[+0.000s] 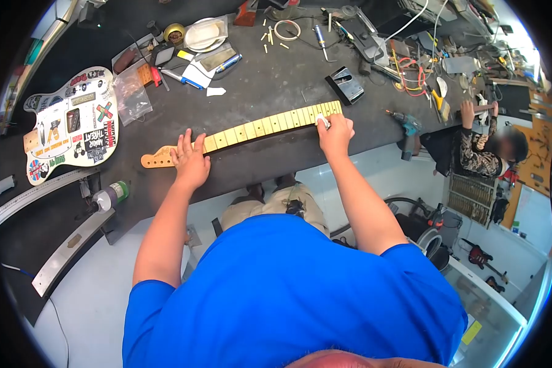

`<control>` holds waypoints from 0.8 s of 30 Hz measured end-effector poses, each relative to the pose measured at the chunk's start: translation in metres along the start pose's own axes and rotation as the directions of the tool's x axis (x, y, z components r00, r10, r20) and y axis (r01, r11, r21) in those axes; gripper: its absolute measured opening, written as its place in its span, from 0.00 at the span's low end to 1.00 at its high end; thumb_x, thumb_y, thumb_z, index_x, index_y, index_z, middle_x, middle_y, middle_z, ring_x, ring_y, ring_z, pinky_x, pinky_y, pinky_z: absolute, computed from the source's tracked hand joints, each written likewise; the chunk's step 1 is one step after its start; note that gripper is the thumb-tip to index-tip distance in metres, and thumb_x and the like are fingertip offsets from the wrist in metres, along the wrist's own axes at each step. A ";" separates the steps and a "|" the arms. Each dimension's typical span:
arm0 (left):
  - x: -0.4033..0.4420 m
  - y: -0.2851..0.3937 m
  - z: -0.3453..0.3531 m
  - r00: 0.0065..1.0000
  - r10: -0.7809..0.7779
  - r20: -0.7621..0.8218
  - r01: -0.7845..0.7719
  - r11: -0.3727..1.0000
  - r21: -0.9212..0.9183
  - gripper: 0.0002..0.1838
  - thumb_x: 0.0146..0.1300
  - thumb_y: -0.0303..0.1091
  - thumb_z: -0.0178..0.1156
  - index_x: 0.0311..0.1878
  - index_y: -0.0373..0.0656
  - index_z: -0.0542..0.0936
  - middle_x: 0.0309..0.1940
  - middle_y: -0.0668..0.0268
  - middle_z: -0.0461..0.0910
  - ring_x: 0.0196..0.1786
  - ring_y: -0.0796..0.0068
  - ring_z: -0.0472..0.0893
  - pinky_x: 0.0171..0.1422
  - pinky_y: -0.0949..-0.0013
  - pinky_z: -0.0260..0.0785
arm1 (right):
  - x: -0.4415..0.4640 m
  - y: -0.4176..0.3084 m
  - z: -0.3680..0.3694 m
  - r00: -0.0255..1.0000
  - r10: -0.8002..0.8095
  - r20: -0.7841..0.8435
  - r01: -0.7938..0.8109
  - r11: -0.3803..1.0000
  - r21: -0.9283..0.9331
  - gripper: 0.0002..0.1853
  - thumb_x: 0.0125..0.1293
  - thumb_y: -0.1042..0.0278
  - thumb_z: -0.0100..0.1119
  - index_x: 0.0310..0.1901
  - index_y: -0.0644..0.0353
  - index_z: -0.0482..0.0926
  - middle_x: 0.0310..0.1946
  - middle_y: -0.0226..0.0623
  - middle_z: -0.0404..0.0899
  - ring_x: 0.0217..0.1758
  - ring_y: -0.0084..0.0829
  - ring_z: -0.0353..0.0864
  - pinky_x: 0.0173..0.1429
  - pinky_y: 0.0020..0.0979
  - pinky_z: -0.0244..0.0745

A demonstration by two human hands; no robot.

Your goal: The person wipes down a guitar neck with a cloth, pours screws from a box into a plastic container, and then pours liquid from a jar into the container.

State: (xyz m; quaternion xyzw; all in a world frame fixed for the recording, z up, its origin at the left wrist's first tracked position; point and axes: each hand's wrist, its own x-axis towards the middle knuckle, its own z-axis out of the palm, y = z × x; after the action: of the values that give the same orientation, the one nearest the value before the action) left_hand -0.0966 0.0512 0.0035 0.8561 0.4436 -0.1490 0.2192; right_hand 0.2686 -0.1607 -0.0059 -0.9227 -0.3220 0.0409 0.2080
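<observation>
Yellow wood is forming the guitar neck (260, 127), which is lying at 12 o'clock, dark frets crossing it; its headstock (156, 160) is pointing towards 8 o'clock. The left hand (191, 162) is pressing on the neck beside the headstock, its grip spread wide and clasping nothing visible. The right hand (337, 133) is pinching a small white wad (322, 121), its grip closed, at the neck's 2 o'clock end. The near edge is running close along the neck's 6 o'clock side; bare room is opening towards 12. On the dark surface (276, 80), a stickered white guitar body (92, 132) is lying at 10 o'clock, a black box (347, 86) at 1, a drill (409, 124) at 2. Another person (479, 157) is showing at 3 o'clock, a red guitar (479, 256) at 4.
</observation>
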 end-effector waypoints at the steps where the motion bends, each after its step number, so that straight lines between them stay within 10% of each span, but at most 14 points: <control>1: 0.001 -0.001 0.001 1.000 0.000 -0.010 0.000 1.000 -0.001 0.39 0.74 0.36 0.64 0.86 0.60 0.61 0.91 0.54 0.42 0.92 0.46 0.41 0.90 0.29 0.33 | 0.004 -0.001 0.000 0.999 -0.040 0.001 0.040 0.999 -0.035 0.11 0.66 0.59 0.73 0.44 0.54 0.88 0.49 0.32 0.85 0.62 0.48 0.76 0.67 0.53 0.66; 24: -0.001 -0.005 0.006 1.000 0.009 -0.007 -0.009 1.000 0.015 0.41 0.74 0.36 0.65 0.86 0.60 0.59 0.91 0.55 0.41 0.92 0.44 0.41 0.89 0.27 0.35 | 0.017 0.016 0.000 1.000 -0.002 0.003 0.003 0.998 -0.057 0.11 0.68 0.59 0.72 0.44 0.56 0.86 0.50 0.35 0.84 0.61 0.50 0.77 0.65 0.57 0.68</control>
State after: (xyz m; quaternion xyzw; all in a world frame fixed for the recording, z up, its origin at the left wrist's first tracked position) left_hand -0.1012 0.0504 -0.0021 0.8602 0.4395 -0.1482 0.2120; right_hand 0.2912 -0.1616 -0.0117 -0.9278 -0.3244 0.0326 0.1812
